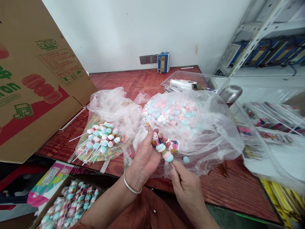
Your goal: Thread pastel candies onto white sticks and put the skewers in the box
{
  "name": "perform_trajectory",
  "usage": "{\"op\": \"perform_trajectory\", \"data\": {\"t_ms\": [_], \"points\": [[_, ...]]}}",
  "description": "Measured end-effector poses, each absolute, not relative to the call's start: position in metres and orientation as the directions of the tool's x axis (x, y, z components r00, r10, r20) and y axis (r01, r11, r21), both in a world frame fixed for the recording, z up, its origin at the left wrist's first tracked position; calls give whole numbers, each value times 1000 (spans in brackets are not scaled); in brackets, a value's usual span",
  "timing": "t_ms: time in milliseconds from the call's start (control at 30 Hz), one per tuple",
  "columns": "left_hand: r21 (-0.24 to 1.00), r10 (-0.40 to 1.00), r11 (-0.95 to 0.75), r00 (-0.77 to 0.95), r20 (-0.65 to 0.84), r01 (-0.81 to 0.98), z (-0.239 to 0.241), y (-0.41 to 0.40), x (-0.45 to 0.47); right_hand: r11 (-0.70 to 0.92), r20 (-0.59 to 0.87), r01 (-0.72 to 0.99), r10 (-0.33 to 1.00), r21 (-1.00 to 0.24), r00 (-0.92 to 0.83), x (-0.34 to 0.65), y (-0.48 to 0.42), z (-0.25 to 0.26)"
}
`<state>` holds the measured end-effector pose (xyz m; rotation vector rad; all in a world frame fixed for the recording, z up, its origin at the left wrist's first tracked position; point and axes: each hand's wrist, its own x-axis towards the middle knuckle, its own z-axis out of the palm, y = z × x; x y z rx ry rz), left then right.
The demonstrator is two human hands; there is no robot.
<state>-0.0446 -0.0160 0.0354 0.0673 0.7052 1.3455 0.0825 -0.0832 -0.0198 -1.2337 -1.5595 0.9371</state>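
The left forearm (107, 203) rises from the lower edge with the wrist bent. The left hand (145, 156) shows its back, fingers curled closed and thumb pointing up. The right hand (187, 186) sits just below and beside it, thumb and forefinger pinched together, close under the left fingers.

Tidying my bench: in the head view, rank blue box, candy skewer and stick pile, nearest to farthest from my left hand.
1. candy skewer, gripped in the left hand
2. stick pile, off to its left
3. blue box, by the far wall
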Motion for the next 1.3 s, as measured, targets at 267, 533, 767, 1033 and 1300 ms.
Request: {"op": "perform_trajectory", "data": {"t_ms": [267,533,767,1033,1300], "points": [[422,908,275,88,-411,-864,34,-14,-38,311,316,474,946,-824,-73,88,-75,-15],[486,919,337,169,-357,-806,28,-10,-41,-526,-287,-613,846,-589,-450,88,-76,-11],[516,940,194,9,-340,-834,14,-1,-42,-139,-139,-27,990,-990,-21,95,-78,-16],[511,923,274,75,-377,-815,15,-1,-41,144,115,444,989,-884,-91,103,-82,-10],[600,943,185,-30,-330,-778,15,-4,-32,463,637,846,742,-264,-208,101,-83,-13]]}}
